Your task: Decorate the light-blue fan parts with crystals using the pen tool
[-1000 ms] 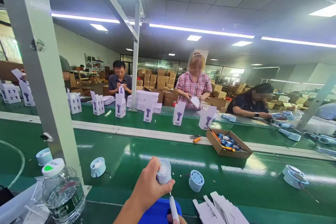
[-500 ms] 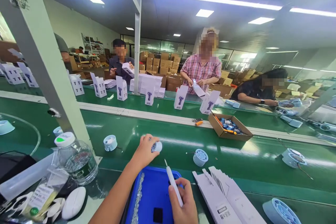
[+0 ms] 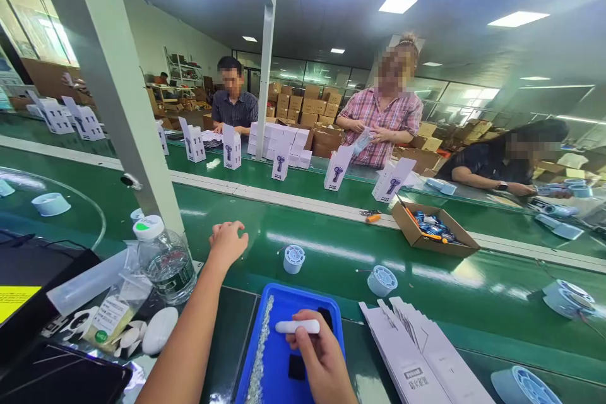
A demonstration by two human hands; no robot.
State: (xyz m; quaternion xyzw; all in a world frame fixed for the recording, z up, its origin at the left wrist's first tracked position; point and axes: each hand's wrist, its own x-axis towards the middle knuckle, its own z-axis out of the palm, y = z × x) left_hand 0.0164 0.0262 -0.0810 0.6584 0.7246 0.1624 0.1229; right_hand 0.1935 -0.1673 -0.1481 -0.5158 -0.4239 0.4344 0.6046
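Two hands are apart: the left hand (image 3: 229, 243), loosely curled with nothing visible in it, is over the green desk (image 3: 331, 287); the right hand (image 3: 322, 355) grips a white pen-like tool (image 3: 297, 327) above the blue tray (image 3: 277, 363), touching no part. Beyond, light-blue round parts (image 3: 294, 260) stand spaced out; which are finished and which remain, I cannot tell.

You have: one blue tray (image 3: 296, 307), one white pen-shaped tool (image 3: 290, 327), one capped bottle (image 3: 168, 268), one open parts carton (image 3: 430, 245), at least six light-blue round housings (image 3: 294, 260).
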